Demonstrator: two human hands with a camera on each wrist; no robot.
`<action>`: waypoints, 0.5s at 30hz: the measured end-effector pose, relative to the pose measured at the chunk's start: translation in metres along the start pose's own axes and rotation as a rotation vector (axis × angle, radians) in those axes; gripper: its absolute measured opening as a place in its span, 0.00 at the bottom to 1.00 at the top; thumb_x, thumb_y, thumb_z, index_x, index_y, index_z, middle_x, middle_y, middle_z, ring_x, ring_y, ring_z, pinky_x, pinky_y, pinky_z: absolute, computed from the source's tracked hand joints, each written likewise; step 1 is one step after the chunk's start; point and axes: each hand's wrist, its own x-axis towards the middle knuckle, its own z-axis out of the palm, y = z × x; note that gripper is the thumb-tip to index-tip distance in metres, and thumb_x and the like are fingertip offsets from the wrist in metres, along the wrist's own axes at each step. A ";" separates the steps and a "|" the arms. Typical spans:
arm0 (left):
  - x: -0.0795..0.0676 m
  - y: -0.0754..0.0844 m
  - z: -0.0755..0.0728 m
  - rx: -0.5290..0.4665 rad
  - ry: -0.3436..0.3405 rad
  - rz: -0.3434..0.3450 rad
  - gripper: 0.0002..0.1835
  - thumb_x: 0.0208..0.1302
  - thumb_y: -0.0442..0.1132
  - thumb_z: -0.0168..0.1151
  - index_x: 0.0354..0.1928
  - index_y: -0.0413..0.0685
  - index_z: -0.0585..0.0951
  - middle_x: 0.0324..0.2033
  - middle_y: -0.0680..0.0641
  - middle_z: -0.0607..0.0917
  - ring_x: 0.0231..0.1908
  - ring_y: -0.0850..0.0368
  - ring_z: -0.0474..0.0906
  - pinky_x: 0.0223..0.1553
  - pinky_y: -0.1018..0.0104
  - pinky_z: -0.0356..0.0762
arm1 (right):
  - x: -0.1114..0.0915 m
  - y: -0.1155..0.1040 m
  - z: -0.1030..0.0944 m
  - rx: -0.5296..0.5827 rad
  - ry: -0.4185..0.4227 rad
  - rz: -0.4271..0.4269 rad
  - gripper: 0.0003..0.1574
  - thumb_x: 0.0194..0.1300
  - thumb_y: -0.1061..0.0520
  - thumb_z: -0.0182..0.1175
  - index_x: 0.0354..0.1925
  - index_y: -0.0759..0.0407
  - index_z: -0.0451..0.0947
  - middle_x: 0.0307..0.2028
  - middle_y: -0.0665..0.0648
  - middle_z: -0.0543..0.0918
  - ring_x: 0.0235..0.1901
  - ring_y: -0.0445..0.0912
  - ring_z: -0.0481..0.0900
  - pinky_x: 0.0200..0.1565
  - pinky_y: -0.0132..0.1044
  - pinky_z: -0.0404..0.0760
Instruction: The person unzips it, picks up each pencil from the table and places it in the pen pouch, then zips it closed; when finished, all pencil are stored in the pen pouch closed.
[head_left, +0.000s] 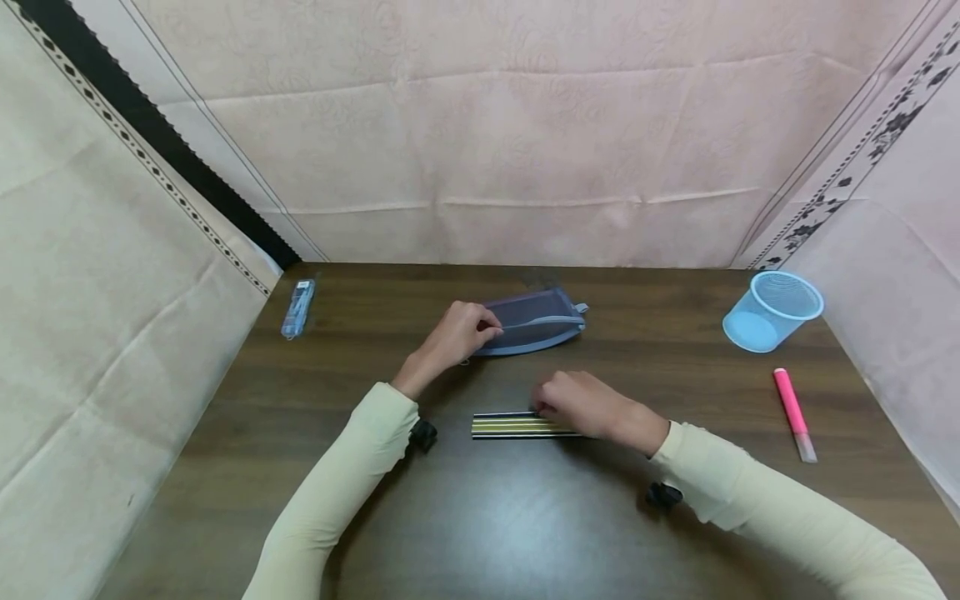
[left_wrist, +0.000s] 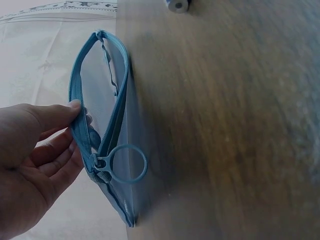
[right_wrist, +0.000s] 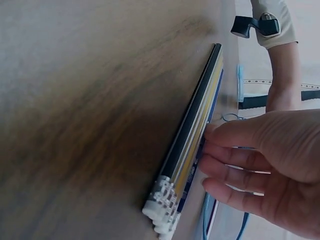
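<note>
At centre, a probably floppy blue mesh pouch (head_left: 528, 312) is pinched at its rim (left_wrist: 75, 85), the best hold, by the left hand (head_left: 461, 329); grip cannot be told for the right hand (head_left: 587, 403).

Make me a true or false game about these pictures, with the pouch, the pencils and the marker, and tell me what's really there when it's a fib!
1. The left hand pinches the edge of the blue mesh pouch. True.
2. The pouch is zipped shut. False: it gapes open.
3. The pencils lie by the right hand. True.
4. The pencils stand upright. False: they lie flat on the table.
5. The pink marker lies outside the blue cup. True.
6. The right hand holds the marker. False: the marker lies apart from both hands.
</note>
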 end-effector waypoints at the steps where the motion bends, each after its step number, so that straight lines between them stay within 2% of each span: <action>1: 0.000 0.000 0.000 0.001 -0.001 0.000 0.08 0.68 0.38 0.66 0.41 0.43 0.90 0.38 0.46 0.91 0.36 0.58 0.85 0.41 0.65 0.84 | 0.000 0.000 0.000 -0.009 0.000 0.001 0.09 0.66 0.65 0.62 0.32 0.52 0.84 0.27 0.45 0.78 0.26 0.36 0.69 0.28 0.28 0.70; 7: 0.000 0.001 -0.003 0.007 -0.001 0.000 0.08 0.68 0.38 0.66 0.41 0.43 0.90 0.38 0.46 0.91 0.36 0.58 0.85 0.41 0.64 0.85 | 0.004 0.001 0.003 -0.054 -0.005 0.009 0.05 0.65 0.64 0.63 0.34 0.55 0.84 0.28 0.47 0.79 0.25 0.38 0.71 0.27 0.29 0.72; 11: -0.001 0.000 -0.002 0.019 -0.006 -0.005 0.08 0.68 0.38 0.66 0.41 0.43 0.90 0.38 0.46 0.91 0.36 0.59 0.84 0.41 0.65 0.84 | 0.005 0.005 0.005 -0.172 0.021 -0.033 0.04 0.62 0.65 0.64 0.33 0.57 0.82 0.28 0.51 0.81 0.24 0.41 0.75 0.25 0.33 0.75; 15: 0.000 -0.001 -0.001 0.015 -0.013 -0.011 0.08 0.69 0.39 0.66 0.41 0.43 0.90 0.38 0.46 0.90 0.36 0.59 0.84 0.40 0.66 0.84 | 0.007 0.011 0.003 -0.268 0.051 -0.064 0.03 0.61 0.64 0.64 0.35 0.58 0.81 0.30 0.53 0.81 0.27 0.43 0.79 0.26 0.35 0.78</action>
